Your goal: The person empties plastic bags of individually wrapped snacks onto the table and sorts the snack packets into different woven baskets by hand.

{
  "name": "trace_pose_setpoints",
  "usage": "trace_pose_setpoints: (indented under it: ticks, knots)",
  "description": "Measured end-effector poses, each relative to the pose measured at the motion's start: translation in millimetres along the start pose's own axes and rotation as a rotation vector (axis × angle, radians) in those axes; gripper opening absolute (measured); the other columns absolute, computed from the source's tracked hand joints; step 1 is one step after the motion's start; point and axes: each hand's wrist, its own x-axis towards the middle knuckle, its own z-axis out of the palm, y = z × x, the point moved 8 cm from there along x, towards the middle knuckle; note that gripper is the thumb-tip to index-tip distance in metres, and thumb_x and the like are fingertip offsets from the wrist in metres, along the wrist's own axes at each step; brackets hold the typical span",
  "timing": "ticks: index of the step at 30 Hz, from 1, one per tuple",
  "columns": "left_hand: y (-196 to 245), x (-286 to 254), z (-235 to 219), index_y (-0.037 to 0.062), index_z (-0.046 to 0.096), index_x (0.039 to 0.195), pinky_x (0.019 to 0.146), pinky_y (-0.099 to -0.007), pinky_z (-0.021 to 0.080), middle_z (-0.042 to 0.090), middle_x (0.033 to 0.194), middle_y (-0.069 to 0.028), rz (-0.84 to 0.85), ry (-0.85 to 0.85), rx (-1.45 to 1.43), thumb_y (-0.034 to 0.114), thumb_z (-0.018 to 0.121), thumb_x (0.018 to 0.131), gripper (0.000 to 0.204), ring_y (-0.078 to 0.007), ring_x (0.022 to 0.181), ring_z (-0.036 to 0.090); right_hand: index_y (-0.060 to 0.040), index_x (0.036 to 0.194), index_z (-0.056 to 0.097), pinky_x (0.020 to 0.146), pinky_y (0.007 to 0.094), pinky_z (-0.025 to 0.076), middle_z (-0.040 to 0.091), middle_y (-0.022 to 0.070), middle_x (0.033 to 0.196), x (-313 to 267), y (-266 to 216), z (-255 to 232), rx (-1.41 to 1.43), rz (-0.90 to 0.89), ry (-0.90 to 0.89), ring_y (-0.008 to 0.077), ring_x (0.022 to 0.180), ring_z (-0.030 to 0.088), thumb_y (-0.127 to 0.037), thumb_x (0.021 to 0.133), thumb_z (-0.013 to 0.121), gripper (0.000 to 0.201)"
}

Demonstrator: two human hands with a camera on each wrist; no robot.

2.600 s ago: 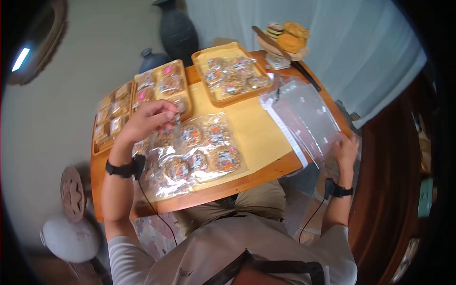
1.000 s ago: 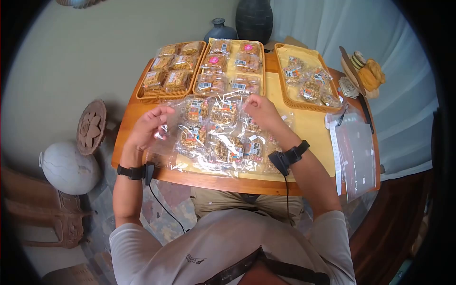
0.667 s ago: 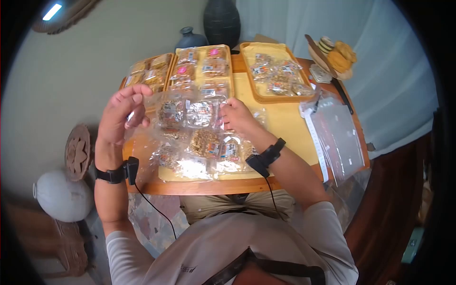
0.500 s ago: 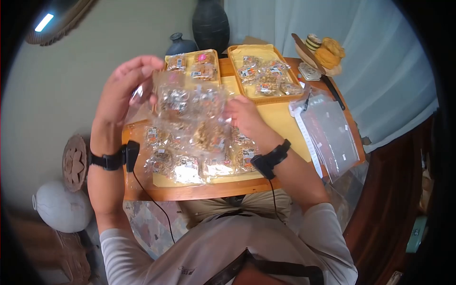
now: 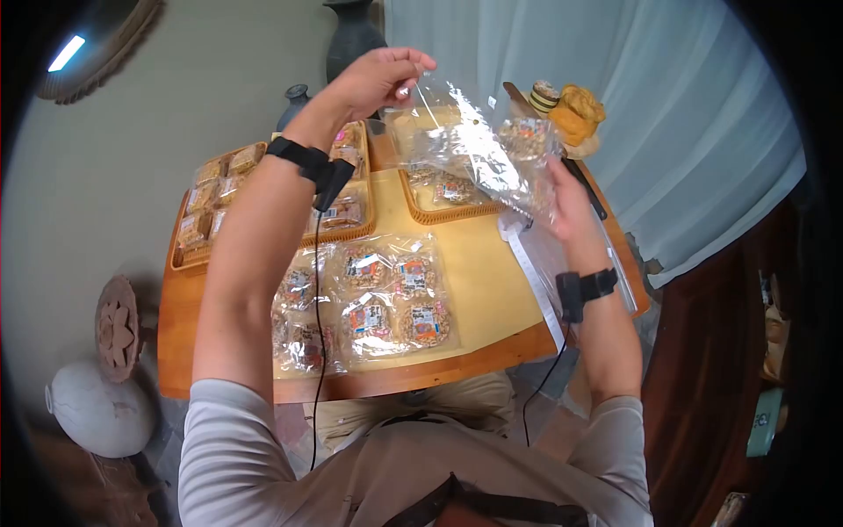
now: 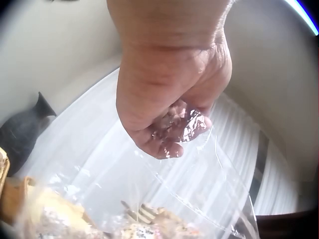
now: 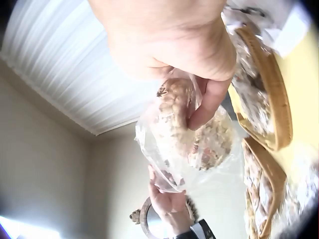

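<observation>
A clear plastic bag holding packets of nut clusters is raised over the right-hand wicker tray in the head view. My left hand pinches its upper end; the left wrist view shows the crumpled plastic bunched between fingers and thumb. Farther right, my right hand grips the filled end. Nut clusters show through the film beside those fingers in the right wrist view. More bagged nut clusters lie flat on the yellow cloth, nearer the body.
Two wicker trays of packed snacks, a middle one and a left one, stand at the back left. A white ruler-like strip lies at the right. Behind it are a black knife and orange ornaments. A dark vase stands behind.
The right hand came from the table's right edge to the bag. Both hands lifted the bag off the others and carried it up and rightward to the back tray.
</observation>
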Motion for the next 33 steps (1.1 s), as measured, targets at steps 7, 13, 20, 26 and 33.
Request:
trace_pose_setpoints:
  ticks: [7,13,20,26,33]
  knots:
    - [-152,6,-3,0.0101,0.061,0.106,0.063,-0.0272,0.054,0.060,0.077,0.0027,-0.357,0.237,-0.128,0.013,0.060,0.098,0.009,-0.0078,0.064,0.057,-0.0054,0.128,0.058,0.072,0.0382,0.063,0.064,0.0134,0.115,44,-81,26,-0.367,-0.155,0.174,0.0202,0.091,0.069,-0.023,0.108,0.046,0.029]
    - [-197,-2,14,0.0097,0.061,0.103,0.062,-0.0271,0.055,0.065,0.082,-0.0003,-0.492,0.250,-0.119,0.014,0.060,0.098,0.007,-0.0102,0.067,0.062,-0.0102,0.122,0.064,0.053,0.0232,0.051,0.062,0.0009,0.080,67,-112,60,-0.896,-0.121,0.201,0.0064,0.061,0.054,-0.027,0.107,0.044,0.030]
    - [-203,-3,14,0.0069,0.061,0.108,0.059,-0.0259,0.054,0.065,0.081,-0.0019,-0.462,0.269,-0.019,0.013,0.060,0.098,0.012,-0.0108,0.064,0.061,-0.0121,0.126,0.066,0.052,0.0208,0.043,0.060,0.0013,0.084,91,-129,93,-1.177,-0.206,0.160,0.0053,0.056,0.048,-0.032,0.108,0.043,0.035]
    - [-199,-5,20,0.0031,0.060,0.113,0.057,-0.0276,0.053,0.065,0.077,-0.0050,-0.441,0.268,0.183,0.010,0.059,0.097,0.018,-0.0125,0.063,0.062,-0.0120,0.127,0.065,0.052,0.0190,0.040,0.063,0.0022,0.088,101,-146,105,-1.216,-0.261,0.096,0.0045,0.057,0.046,-0.034,0.107,0.044,0.036]
    - [-192,-4,19,0.0010,0.062,0.122,0.074,-0.0359,0.057,0.073,0.091,-0.0188,-0.385,0.277,0.407,0.014,0.066,0.089,0.035,-0.0269,0.078,0.074,-0.0115,0.124,0.066,0.050,0.0199,0.042,0.066,0.0050,0.090,83,-159,123,-1.171,-0.335,0.101,0.0056,0.055,0.047,-0.031,0.106,0.044,0.034]
